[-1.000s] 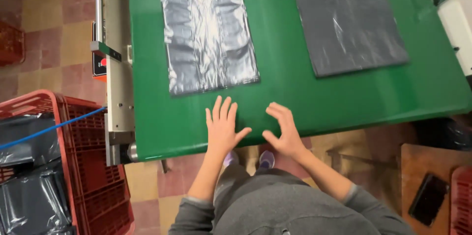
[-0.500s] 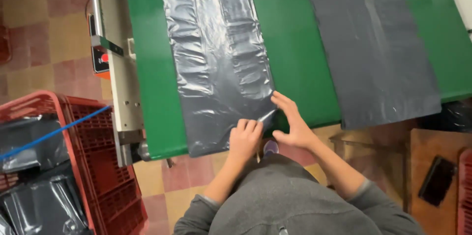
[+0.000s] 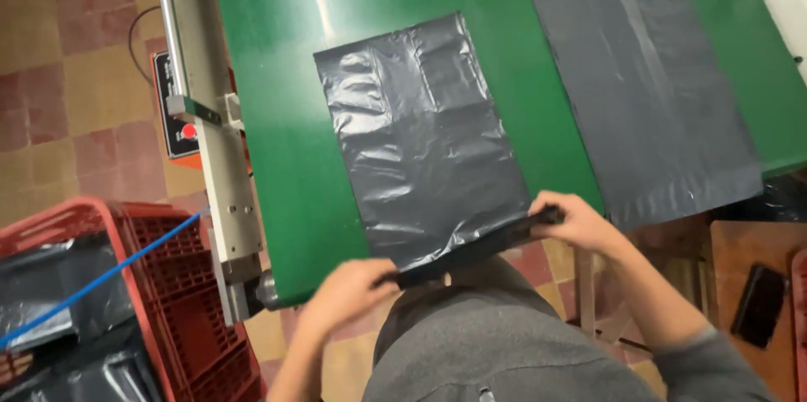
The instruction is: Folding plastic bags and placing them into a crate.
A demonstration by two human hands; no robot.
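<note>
A crinkled black plastic bag (image 3: 420, 141) lies flat on the green conveyor belt (image 3: 269, 116), its near edge hanging past the belt's front end. My left hand (image 3: 349, 288) pinches the bag's near left corner. My right hand (image 3: 576, 221) pinches the near right corner, so the edge is stretched and folded between both hands. A second, smoother black bag (image 3: 647, 82) lies on the belt to the right, touched by neither hand.
A grey metal side rail (image 3: 214, 158) with a red-buttoned control box (image 3: 181, 129) runs along the belt's left. A red plastic crate (image 3: 92, 309) with black bags and a blue cord stands on the tiled floor at left. A dark flat object (image 3: 761, 301) rests on a wooden surface at right.
The bags have travelled toward me on the belt. My hands went from flat on the belt edge to pressing the bag, and now they grip its near corners.
</note>
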